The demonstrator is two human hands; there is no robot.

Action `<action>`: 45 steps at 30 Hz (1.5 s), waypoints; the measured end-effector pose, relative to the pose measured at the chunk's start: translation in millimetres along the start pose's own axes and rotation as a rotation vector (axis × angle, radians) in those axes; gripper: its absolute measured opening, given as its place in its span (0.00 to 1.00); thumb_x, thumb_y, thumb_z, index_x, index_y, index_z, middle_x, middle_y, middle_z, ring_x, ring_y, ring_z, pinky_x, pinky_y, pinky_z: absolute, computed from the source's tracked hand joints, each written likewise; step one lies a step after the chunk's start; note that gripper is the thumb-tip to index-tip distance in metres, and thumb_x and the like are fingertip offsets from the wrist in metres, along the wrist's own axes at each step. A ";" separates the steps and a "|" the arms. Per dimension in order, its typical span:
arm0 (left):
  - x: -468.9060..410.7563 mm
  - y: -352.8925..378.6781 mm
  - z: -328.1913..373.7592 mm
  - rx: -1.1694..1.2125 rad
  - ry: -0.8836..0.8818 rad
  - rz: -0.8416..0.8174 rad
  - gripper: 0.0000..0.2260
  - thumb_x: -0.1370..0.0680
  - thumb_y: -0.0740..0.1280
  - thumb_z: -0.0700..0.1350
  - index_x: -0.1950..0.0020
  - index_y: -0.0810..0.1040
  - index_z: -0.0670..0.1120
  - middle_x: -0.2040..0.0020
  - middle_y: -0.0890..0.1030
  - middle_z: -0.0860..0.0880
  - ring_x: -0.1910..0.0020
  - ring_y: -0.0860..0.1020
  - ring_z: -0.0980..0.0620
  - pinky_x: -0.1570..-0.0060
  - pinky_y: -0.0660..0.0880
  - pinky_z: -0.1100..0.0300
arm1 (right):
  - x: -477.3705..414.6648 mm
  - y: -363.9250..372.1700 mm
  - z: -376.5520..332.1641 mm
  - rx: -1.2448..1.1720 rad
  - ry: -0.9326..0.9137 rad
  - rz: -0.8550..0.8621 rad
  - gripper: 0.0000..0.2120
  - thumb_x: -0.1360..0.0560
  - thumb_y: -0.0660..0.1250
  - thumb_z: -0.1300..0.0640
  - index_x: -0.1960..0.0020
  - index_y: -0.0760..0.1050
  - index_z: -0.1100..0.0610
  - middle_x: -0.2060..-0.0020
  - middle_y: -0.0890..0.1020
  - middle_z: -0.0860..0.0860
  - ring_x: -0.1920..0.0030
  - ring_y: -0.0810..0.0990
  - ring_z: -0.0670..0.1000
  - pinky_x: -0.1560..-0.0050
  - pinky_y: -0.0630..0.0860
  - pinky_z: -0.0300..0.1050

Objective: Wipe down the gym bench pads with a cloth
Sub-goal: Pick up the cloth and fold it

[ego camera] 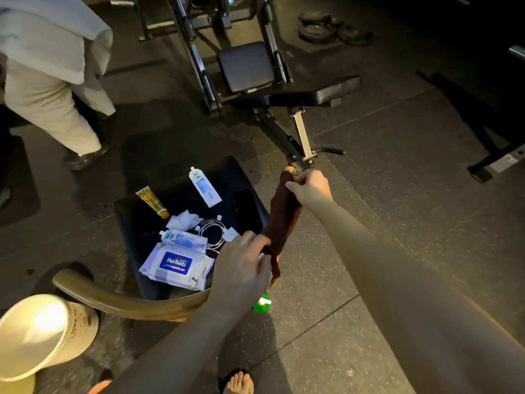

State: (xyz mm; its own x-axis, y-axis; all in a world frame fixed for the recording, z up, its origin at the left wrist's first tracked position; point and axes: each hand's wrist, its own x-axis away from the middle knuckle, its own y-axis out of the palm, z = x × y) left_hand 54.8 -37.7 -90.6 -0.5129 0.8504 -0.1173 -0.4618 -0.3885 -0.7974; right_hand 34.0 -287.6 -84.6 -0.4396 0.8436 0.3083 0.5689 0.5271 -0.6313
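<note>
- One cloth [281,220], dark red-brown, twisted into a long, loose rope. It is held up in the air between the two hands, above the floor [355,211] and just beside the chair's right edge, well short of the bench.
- Two hands on it. The right hand [309,189] has the top end, fingers curled and pinching the fabric. The left hand [241,268] has the lower end, fingers wrapped round it, and a short frayed tail hangs below that grip.
- A pale orange tip pokes out at the cloth's top end. I cannot tell what it is.
- One bench [284,129], with a black frame and a silver strut. There are two black pads up there: a square pad [244,66] between the dark uprights, and a long pad [309,95] just in front of it, seen nearly edge-on.
- One chair [136,220] with a black seat and a curved wooden back, carrying:
  - one pack of wipes [176,265] with a blue label
  - two white pouches [204,187], the second lying by the wipes
  - one gold tube [152,201]
  - one crumpled tissue [183,220]
  - one white cable [213,231], coiled
  - one black phone [244,200]
- One green bottle [261,304] sits on the floor under the left hand.
- One pale cap [37,336] is at the lower left.
- One other person [51,109], in beige trousers, is off to the left.
- Some weight plates [332,29] lie on the floor, too dark to count.
</note>
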 end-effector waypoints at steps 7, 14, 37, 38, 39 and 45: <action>-5.0 -11.0 9.6 -0.083 0.004 0.005 0.05 0.23 0.70 0.42 0.51 0.76 0.49 0.54 0.70 0.53 0.57 0.70 0.53 0.59 0.63 0.58 | 21.1 -25.9 19.9 -0.041 -0.050 -0.075 0.10 0.23 0.72 0.55 0.59 0.73 0.56 0.66 0.76 0.50 0.63 0.74 0.51 0.62 0.70 0.45; -7.4 -42.7 28.2 0.008 0.017 0.070 0.01 0.17 0.65 0.47 0.46 0.75 0.52 0.59 0.75 0.57 0.60 0.75 0.60 0.62 0.72 0.61 | 79.0 -101.3 44.7 -0.315 -0.119 0.066 0.11 0.21 0.71 0.61 0.60 0.72 0.56 0.65 0.76 0.50 0.66 0.73 0.45 0.68 0.69 0.32; -18.7 -35.5 342.1 0.816 -0.253 -0.808 0.12 0.25 0.74 0.33 0.46 0.79 0.45 0.50 0.82 0.43 0.52 0.81 0.46 0.49 0.79 0.54 | 410.0 -372.0 137.6 -0.467 0.222 0.736 0.06 0.24 0.70 0.67 0.47 0.79 0.60 0.59 0.82 0.57 0.63 0.82 0.52 0.65 0.81 0.48; -12.6 -32.1 358.6 0.766 -0.203 -0.810 0.12 0.25 0.73 0.32 0.45 0.80 0.44 0.50 0.81 0.42 0.52 0.81 0.46 0.52 0.80 0.56 | 426.1 -379.2 146.5 -0.426 0.239 0.785 0.06 0.24 0.71 0.66 0.49 0.80 0.58 0.60 0.82 0.55 0.63 0.82 0.50 0.69 0.80 0.43; -5.2 -29.2 375.9 0.726 -0.155 -0.817 0.12 0.25 0.73 0.31 0.44 0.80 0.42 0.50 0.81 0.42 0.53 0.81 0.46 0.54 0.81 0.58 | 442.5 -386.0 156.5 -0.396 0.252 0.827 0.05 0.24 0.71 0.65 0.50 0.80 0.57 0.60 0.82 0.53 0.63 0.81 0.49 0.71 0.76 0.38; 51.6 -1.6 472.5 0.630 -0.001 -0.959 0.11 0.21 0.69 0.32 0.39 0.80 0.40 0.48 0.83 0.39 0.52 0.83 0.46 0.55 0.81 0.57 | 553.3 -428.8 214.3 -0.311 0.365 0.899 0.04 0.20 0.69 0.60 0.48 0.80 0.53 0.56 0.81 0.51 0.58 0.81 0.48 0.64 0.77 0.39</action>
State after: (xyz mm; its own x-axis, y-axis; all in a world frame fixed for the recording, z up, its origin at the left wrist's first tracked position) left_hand -312.9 -160.9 184.4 0.2455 0.8922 0.3791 -0.9430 0.3105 -0.1199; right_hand -602.0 -68.8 204.3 0.4489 0.8926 0.0426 0.7625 -0.3578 -0.5391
